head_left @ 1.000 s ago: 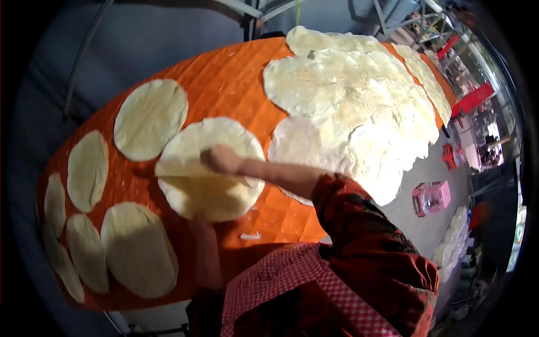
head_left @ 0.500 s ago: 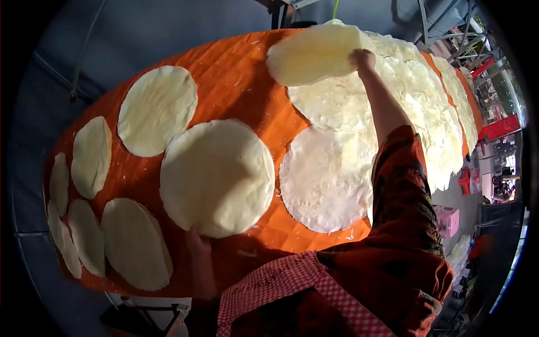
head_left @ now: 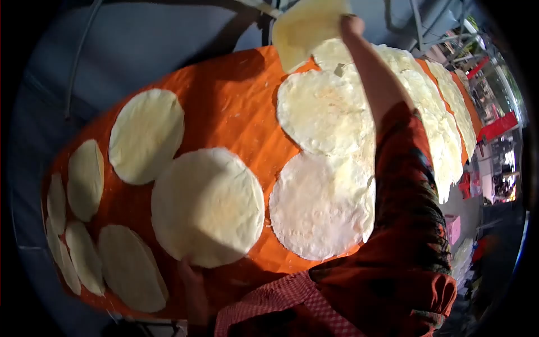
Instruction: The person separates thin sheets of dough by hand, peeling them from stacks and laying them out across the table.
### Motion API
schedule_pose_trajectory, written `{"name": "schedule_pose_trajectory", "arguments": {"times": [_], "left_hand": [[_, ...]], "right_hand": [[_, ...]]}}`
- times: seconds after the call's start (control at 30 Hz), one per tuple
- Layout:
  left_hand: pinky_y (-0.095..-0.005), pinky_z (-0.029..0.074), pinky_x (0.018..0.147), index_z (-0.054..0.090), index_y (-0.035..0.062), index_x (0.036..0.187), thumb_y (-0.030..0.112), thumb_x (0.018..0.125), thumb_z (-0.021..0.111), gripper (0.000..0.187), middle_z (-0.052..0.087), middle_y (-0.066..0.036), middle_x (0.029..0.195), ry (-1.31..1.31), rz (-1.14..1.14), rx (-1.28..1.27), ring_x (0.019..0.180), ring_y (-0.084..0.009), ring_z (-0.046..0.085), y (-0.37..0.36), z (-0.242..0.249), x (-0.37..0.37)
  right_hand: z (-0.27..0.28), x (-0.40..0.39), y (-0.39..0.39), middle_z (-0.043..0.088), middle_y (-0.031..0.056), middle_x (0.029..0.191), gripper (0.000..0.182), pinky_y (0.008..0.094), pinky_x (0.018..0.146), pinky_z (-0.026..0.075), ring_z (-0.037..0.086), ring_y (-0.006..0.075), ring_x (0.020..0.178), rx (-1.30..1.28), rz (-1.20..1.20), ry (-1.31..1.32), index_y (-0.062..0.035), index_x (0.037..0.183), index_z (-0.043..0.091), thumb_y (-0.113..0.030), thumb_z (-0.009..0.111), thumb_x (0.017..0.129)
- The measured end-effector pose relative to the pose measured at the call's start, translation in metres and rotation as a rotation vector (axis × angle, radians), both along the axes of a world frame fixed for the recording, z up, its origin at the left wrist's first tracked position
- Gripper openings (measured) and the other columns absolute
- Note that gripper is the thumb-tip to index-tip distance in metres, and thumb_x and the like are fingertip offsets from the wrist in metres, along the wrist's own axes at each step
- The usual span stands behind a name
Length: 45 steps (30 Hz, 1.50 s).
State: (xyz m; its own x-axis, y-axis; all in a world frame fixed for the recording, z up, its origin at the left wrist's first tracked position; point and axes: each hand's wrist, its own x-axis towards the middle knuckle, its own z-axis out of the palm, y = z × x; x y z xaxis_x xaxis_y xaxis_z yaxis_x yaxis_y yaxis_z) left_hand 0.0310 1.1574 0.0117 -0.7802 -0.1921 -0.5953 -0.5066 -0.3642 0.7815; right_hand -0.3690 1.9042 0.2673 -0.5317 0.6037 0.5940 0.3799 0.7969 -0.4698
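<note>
Right hand (head_left: 351, 25) grips lifted flatbread (head_left: 306, 31) | left hand (head_left: 191, 272) touches dough stack (head_left: 208, 205), grip unclear | cooked rounds (head_left: 323, 205) laid right; raw discs (head_left: 146, 135) remain on orange cloth (head_left: 230, 106)

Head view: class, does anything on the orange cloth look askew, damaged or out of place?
Little stands out. One flatbread hangs in the air from the right hand, past the orange cloth's far edge. The laid rounds lie flat; the dried ones overlap.
</note>
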Motion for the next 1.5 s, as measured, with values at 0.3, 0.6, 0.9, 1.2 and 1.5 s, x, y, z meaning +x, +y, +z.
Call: {"name": "schedule_pose_trajectory", "arguments": {"times": [0.3, 0.6, 0.9, 1.2, 1.5], "left_hand": [[-0.0536, 0.032, 0.103, 0.03, 0.01, 0.141, 0.056, 0.089, 0.04, 0.07, 0.03, -0.013, 0.145, 0.052, 0.198, 0.854, 0.129, -0.0353, 0.035, 0.006, 0.044, -0.017], [-0.0496, 0.042, 0.095, 0.03, 0.0115, 0.137, 0.035, 0.096, 0.037, 0.048, 0.04, -0.01, 0.137, 0.259, -0.192, 0.646, 0.121, -0.0273, 0.044, 0.019, 0.076, -0.027], [-0.0482, 0.05, 0.082, 0.032, 0.0164, 0.134, 0.041, 0.092, 0.047, 0.051, 0.042, -0.007, 0.133, 0.246, -0.213, 0.51, 0.116, -0.0267, 0.047, 0.018, 0.092, -0.027], [-0.0378, 0.046, 0.087, 0.033, 0.0074, 0.132, 0.027, 0.086, 0.063, 0.058, 0.047, -0.01, 0.123, 0.279, -0.094, 0.334, 0.109, -0.0216, 0.05, 0.029, 0.086, -0.041], [-0.0352, 0.048, 0.08, 0.053, 0.0047, 0.115, 0.034, 0.088, 0.047, 0.04, 0.054, -0.006, 0.112, 0.162, 0.015, 0.445, 0.099, -0.0184, 0.054, 0.018, 0.057, -0.038]], "right_hand": [[-0.195, 0.184, -0.184, 0.065, 0.0102, 0.105, 0.028, 0.0307, 0.08, 0.048, 0.061, 0.0175, 0.094, -0.232, 0.624, -0.217, -0.0035, 0.113, 0.059, -0.01, 0.055, 0.086], [-0.153, 0.337, -0.571, 0.055, 0.0152, 0.115, 0.052, 0.0325, 0.087, 0.045, 0.055, 0.0234, 0.103, -0.947, 1.306, -0.63, 0.0018, 0.119, 0.052, -0.032, 0.068, 0.082], [-0.161, 0.328, -0.556, 0.066, 0.0172, 0.091, 0.033, 0.0308, 0.078, 0.048, 0.06, 0.0185, 0.087, -0.998, 1.207, -0.679, 0.007, 0.105, 0.061, -0.021, 0.056, 0.089], [-0.136, 0.328, -0.579, 0.064, 0.0218, 0.097, 0.065, 0.0346, 0.085, 0.046, 0.061, 0.0258, 0.094, -0.992, 1.116, -0.688, 0.0049, 0.112, 0.057, -0.051, 0.063, 0.079], [-0.154, 0.293, -0.621, 0.065, 0.0206, 0.083, 0.027, 0.0437, 0.074, 0.05, 0.064, 0.0367, 0.08, -0.216, 1.003, -0.817, -0.0041, 0.085, 0.067, -0.023, 0.062, 0.068]]}}
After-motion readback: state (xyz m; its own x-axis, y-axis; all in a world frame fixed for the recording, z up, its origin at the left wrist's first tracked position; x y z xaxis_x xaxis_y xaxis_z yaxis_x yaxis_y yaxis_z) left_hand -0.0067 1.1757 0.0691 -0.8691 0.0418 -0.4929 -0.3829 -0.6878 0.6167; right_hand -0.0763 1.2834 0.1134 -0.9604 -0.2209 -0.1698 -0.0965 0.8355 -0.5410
